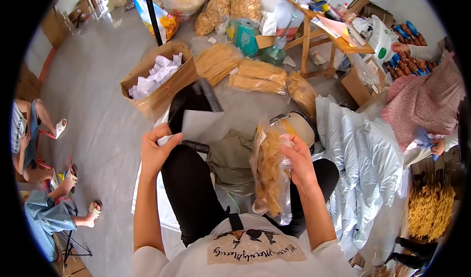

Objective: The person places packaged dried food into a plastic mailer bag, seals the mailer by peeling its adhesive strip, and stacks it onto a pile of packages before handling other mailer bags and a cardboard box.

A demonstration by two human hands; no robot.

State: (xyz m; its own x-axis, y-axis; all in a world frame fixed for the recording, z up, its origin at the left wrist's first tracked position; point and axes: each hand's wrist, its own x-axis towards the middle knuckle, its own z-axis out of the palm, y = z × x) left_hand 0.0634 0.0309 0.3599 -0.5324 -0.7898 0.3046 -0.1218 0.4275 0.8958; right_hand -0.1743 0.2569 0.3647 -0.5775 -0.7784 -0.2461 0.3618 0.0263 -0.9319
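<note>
My left hand (159, 147) is pinched above my left knee, with a white slip between thumb and fingers. A blurred white sheet of paper (202, 122) extends just to its right; I cannot tell whether it is the same piece. My right hand (299, 162) grips the upper side of a clear plastic bag (270, 174) filled with yellowish-brown dried food. That bag hangs upright over my right thigh. Between my legs lies a grey-green cloth item (230, 164), partly covered by the bag. Behind the bag sits a round dark-rimmed container (297, 125).
A cardboard box (171, 88) of crumpled white paper stands ahead. Packed bags of flat yellow goods (257, 76) lie beyond. Pale blue plastic bags (360, 154) fill my right side. A wooden table (328, 32) stands back right. Other people sit left and right.
</note>
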